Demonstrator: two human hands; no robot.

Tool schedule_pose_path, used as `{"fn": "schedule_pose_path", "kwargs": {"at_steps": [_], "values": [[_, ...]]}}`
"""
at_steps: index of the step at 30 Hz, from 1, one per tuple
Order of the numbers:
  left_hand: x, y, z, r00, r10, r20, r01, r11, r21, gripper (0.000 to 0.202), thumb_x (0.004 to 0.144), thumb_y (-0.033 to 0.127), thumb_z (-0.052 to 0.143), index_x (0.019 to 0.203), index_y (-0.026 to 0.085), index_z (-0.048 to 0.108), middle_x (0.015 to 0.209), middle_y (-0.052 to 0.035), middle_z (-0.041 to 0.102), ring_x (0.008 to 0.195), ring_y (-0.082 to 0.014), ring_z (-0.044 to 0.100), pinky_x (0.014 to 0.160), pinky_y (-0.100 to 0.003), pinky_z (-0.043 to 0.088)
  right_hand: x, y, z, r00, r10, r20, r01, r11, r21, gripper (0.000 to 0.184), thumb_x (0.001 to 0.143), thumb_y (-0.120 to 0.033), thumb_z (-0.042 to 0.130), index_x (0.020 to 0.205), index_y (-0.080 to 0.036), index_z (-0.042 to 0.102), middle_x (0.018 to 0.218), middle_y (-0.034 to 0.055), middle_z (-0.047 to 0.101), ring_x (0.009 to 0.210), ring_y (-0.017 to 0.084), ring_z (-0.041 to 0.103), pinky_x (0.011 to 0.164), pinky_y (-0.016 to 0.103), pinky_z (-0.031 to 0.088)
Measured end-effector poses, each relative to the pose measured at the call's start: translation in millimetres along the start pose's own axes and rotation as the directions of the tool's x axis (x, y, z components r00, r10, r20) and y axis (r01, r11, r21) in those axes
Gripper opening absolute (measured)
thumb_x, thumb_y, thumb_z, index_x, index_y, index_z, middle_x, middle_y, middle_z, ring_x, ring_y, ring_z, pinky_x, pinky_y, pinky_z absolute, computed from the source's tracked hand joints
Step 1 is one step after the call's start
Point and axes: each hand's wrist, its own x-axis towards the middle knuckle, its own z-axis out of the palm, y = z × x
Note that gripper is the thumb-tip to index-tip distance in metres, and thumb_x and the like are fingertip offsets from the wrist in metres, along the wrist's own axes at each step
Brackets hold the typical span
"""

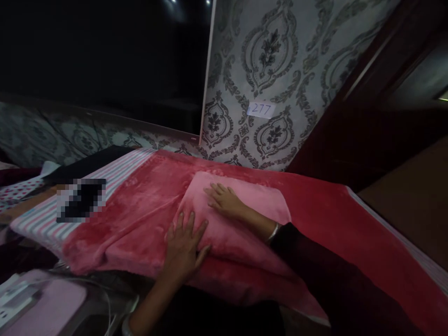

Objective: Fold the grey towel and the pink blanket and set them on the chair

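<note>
A pink plush cloth lies spread over a red plush blanket, its lower part running toward the near edge. My right hand rests flat on the pink cloth near its upper left, fingers spread. Nearer to me, my left hand lies palm down at the cloth's left side, where pink meets red, with its fingers and thumb apart. Neither hand grips anything. Left of the hands the red blanket is wrinkled, with a long crease; on the right it lies smoother.
Under the blanket shows a striped cloth, with a dark pixelated object on it. Behind are a large dark screen and a patterned wall with a paper label reading 277. A power strip and cables lie lower left.
</note>
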Motion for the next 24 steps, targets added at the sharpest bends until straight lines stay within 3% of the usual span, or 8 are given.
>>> {"fn": "schedule_pose_path", "kwargs": {"at_steps": [7,9,11,13,15,17,20,24], "values": [[5,-4,-8.6,0.998,0.000,0.057,0.000,1.000,0.006,0.054,0.095,0.047,0.053,0.143,0.026,0.061,0.160,-0.0175,0.042,0.150,-0.0489,0.028,0.112,-0.073,0.029,-129,11,18,0.998,-0.018,-0.053,0.018,1.000,0.000,0.061,0.106,-0.048,0.043,0.162,-0.032,0.028,0.171,0.0089,0.015,0.158,0.033,0.009,0.123,0.064,0.016],[11,-4,-15.5,0.995,0.015,0.098,-0.015,1.000,-0.004,0.055,0.096,0.048,0.050,0.144,0.024,0.060,0.160,-0.0191,0.043,0.149,-0.0493,0.031,0.112,-0.076,0.026,-156,16,26,0.998,-0.004,-0.064,0.004,1.000,-0.005,0.060,0.105,-0.049,0.044,0.162,-0.032,0.029,0.171,0.0081,0.016,0.158,0.033,0.008,0.123,0.063,0.016],[25,1,-21.0,0.982,0.096,0.164,-0.086,0.994,-0.069,0.056,0.099,0.048,0.044,0.149,0.024,0.054,0.161,-0.0167,0.042,0.150,-0.0435,0.033,0.116,-0.073,0.025,-175,19,35,0.996,0.024,-0.082,-0.025,1.000,-0.015,0.060,0.105,-0.048,0.046,0.161,-0.034,0.030,0.170,0.0069,0.018,0.157,0.032,0.010,0.123,0.063,0.018],[44,11,-21.1,0.934,0.256,0.248,-0.213,0.959,-0.186,0.056,0.102,0.045,0.038,0.155,0.027,0.043,0.163,-0.0116,0.039,0.152,-0.0333,0.033,0.121,-0.063,0.026,-187,20,42,0.991,0.060,-0.117,-0.064,0.998,-0.027,0.061,0.104,-0.046,0.048,0.161,-0.035,0.030,0.170,0.0062,0.020,0.157,0.032,0.013,0.123,0.062,0.020],[64,22,-14.6,0.851,0.424,0.308,-0.339,0.893,-0.295,0.056,0.104,0.042,0.036,0.159,0.031,0.035,0.165,-0.0069,0.037,0.153,-0.0255,0.032,0.124,-0.054,0.025,-194,20,48,0.984,0.087,-0.152,-0.093,0.995,-0.034,0.062,0.103,-0.046,0.050,0.161,-0.035,0.029,0.170,0.0063,0.021,0.157,0.032,0.016,0.122,0.063,0.021],[79,29,-4.4,0.782,0.528,0.330,-0.426,0.840,-0.335,0.057,0.104,0.044,0.039,0.159,0.033,0.032,0.166,-0.0060,0.034,0.154,-0.0241,0.029,0.126,-0.053,0.021,-197,19,54,0.979,0.100,-0.177,-0.107,0.994,-0.031,0.062,0.103,-0.048,0.050,0.161,-0.035,0.030,0.170,0.0064,0.021,0.156,0.032,0.017,0.122,0.065,0.019],[93,28,5.6,0.721,0.588,0.365,-0.491,0.807,-0.328,0.062,0.102,0.049,0.044,0.160,0.033,0.029,0.168,-0.0093,0.028,0.156,-0.0276,0.024,0.125,-0.058,0.016,-198,18,62,0.970,0.098,-0.221,-0.101,0.995,-0.002,0.060,0.104,-0.051,0.047,0.160,-0.035,0.032,0.169,0.0055,0.023,0.157,0.031,0.016,0.123,0.064,0.016],[114,28,4.0,0.654,0.605,0.454,-0.483,0.796,-0.365,0.061,0.103,0.051,0.040,0.160,0.036,0.025,0.168,-0.0087,0.028,0.156,-0.0274,0.024,0.124,-0.058,0.019,-198,20,70,0.953,0.091,-0.287,-0.082,0.996,0.045,0.062,0.103,-0.055,0.046,0.161,-0.036,0.030,0.170,0.0043,0.022,0.157,0.030,0.014,0.125,0.062,0.011]]}}
